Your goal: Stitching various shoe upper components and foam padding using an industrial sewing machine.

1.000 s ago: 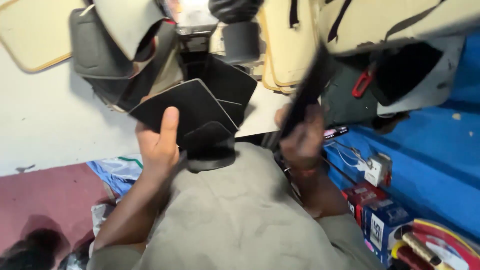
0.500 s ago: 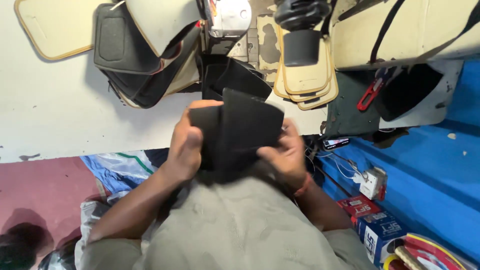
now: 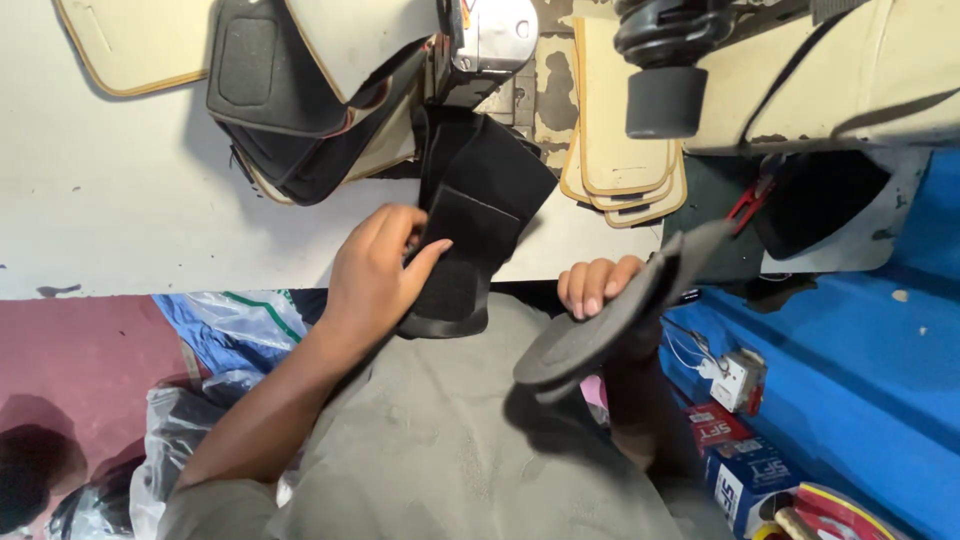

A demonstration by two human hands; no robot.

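Observation:
My left hand [image 3: 380, 268] pinches a black fabric piece [image 3: 470, 235] that hangs off the front edge of the white sewing table [image 3: 130, 215] onto my lap. Its upper end runs up under the sewing machine head [image 3: 490, 40]. My right hand [image 3: 597, 288] grips a separate dark oval shoe piece [image 3: 610, 325], tilted on edge over my grey-clad lap, to the right of the black fabric. The two pieces are apart.
Black and beige cut shoe parts [image 3: 290, 110] lie at the back left, and a stack of beige insole shapes [image 3: 615, 160] at the back. The beige machine body [image 3: 830, 70] with a black knob [image 3: 665, 95] stands on the right. Small boxes [image 3: 740, 470] and a plug socket [image 3: 738, 380] sit on the blue floor.
Both hands held the black pieces together in front of me; now they have split, the left pressing one piece by the table edge and the right lowering the oval piece to the right.

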